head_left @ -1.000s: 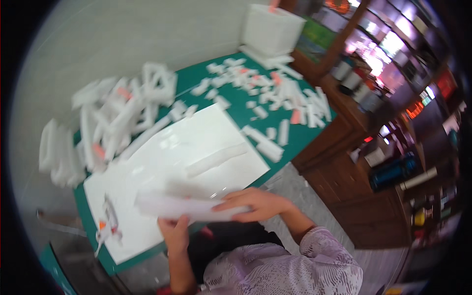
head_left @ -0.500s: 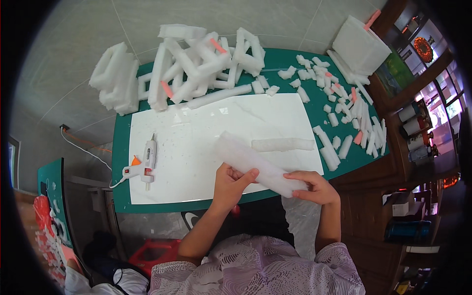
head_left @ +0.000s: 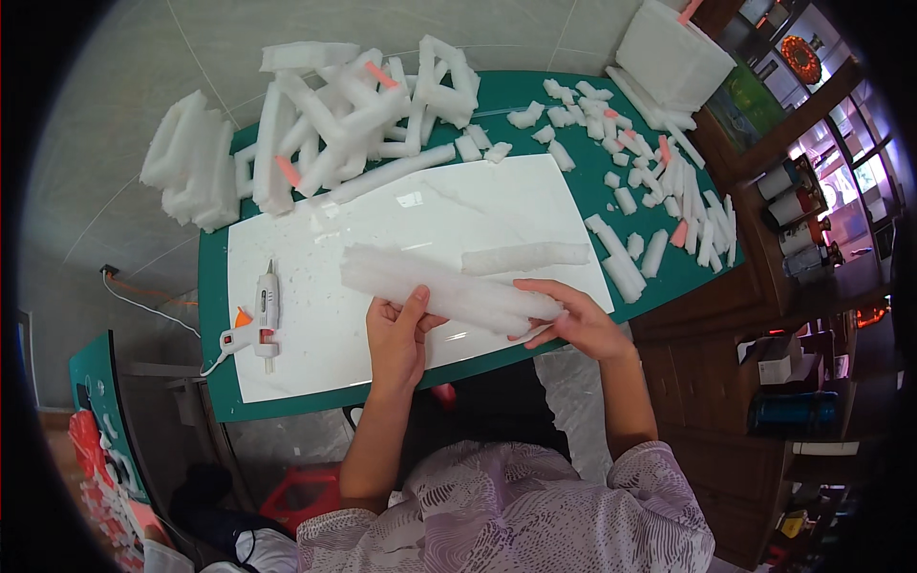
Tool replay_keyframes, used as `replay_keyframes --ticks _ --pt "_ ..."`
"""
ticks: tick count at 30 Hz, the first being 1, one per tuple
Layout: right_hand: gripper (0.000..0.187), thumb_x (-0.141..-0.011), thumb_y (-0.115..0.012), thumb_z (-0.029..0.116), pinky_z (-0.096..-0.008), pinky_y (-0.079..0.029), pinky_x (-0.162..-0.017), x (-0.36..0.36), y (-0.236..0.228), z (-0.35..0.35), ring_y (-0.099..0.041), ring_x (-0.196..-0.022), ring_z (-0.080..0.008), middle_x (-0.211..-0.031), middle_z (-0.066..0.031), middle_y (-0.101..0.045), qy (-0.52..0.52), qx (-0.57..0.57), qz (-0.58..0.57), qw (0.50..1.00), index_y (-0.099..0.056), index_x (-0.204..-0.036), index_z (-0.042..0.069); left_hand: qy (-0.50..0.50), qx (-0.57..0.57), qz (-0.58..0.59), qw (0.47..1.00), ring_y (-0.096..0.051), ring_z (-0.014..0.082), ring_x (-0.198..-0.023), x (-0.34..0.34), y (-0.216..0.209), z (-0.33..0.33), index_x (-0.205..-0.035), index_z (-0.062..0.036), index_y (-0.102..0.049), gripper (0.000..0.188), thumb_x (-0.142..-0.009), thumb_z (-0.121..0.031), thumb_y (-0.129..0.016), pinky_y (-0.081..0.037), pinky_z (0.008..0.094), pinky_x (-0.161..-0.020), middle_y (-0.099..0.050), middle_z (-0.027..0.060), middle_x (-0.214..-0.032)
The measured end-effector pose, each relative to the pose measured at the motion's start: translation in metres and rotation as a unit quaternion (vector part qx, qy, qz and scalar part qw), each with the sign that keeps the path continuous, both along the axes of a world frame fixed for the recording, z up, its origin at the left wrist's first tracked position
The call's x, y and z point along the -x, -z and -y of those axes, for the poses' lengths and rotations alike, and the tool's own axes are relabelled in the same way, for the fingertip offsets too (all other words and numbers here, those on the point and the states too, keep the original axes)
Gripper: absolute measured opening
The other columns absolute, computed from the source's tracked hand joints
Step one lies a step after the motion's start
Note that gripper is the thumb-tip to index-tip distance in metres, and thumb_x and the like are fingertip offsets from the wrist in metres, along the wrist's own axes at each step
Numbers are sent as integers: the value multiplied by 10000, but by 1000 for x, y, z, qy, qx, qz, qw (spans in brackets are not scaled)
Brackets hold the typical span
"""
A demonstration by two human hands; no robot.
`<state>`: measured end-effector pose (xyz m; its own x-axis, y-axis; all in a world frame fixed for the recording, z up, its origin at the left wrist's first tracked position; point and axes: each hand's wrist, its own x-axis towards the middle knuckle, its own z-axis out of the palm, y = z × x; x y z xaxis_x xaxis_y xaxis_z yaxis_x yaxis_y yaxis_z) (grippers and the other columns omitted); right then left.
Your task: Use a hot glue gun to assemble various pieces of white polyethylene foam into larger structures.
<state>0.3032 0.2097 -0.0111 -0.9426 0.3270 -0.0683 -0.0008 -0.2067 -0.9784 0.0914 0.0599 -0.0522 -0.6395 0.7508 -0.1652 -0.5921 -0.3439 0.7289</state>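
Both my hands hold a long white foam piece [head_left: 439,289] above the white board [head_left: 315,334]. My left hand [head_left: 401,334] grips it near its middle, thumb on top. At its right end, my right hand [head_left: 578,323] has thumb and fingers around the edge, where the foam looks split or layered. Just beyond it, a narrower white foam strip [head_left: 525,257] lies on the board. To the left rests a white hot glue gun [head_left: 266,310] with an orange trigger, its nozzle facing away from me.
White foam frames [head_left: 353,115] are heaped along the back left of the green table [head_left: 215,372]. Many loose foam scraps [head_left: 659,177], some pink, cover the right side. A white foam block [head_left: 673,57] stands at the back right. The glue gun's cord [head_left: 158,307] runs left to the wall.
The foam piece has turned flatter, its left end swinging left and toward me. My left hand has shifted left with it, and my right hand's fingers have opened wider around its end.
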Motion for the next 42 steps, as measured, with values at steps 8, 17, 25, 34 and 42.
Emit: replay_keyframes --ticks 8,17,25,34,42 --pt "473 -829 -762 113 -300 -552 -851 17 -5 27 -657 -1021 -174 -1219 -114 -660 76 -245 48 965 -618 -1273 39 15 26 -50 998 -662 258 -1049 4 21 40 -1339 -12 -434 456 -961 -165 -640 -593 379 -816 -617 151 -1215" --pt "424 -833 -750 152 -320 -531 -832 22 -5 23 -670 -974 -204 -1119 -93 -711 5 -203 73 976 -658 -1244 100 -194 309 -691 624 -363 388 -1412 9 -24 95 -1473 -57 -349 893 -747 -243 -835 -217 540 -1183 -465 170 -1464" --pt "520 -859 -723 169 -319 -553 -790 39 7 37 -680 -907 -224 -1129 -111 -692 -57 -223 13 973 -577 -1357 127 59 183 -807 558 -594 347 -1063 -11 -37 65 -1239 -23 -609 649 -641 -109 -848 -437 483 -922 -650 135 -1179" --pt "730 -905 -695 151 -306 -548 -855 28 9 21 -681 -901 -175 -1073 -141 -667 -43 -90 1 995 -330 -1536 132 25 228 -733 640 -595 350 -1014 -17 -39 65 -1238 -14 -596 630 -665 -118 -838 -452 445 -879 -651 161 -1142" --pt "736 -901 -702 153 -305 -551 -820 27 10 29 -679 -902 -170 -1056 -155 -665 -50 -77 6 996 -326 -1530 82 26 220 -724 653 -603 364 -1007 -28 -42 54 -1216 -16 -609 603 -655 -54 -827 -485 435 -864 -650 173 -1124"
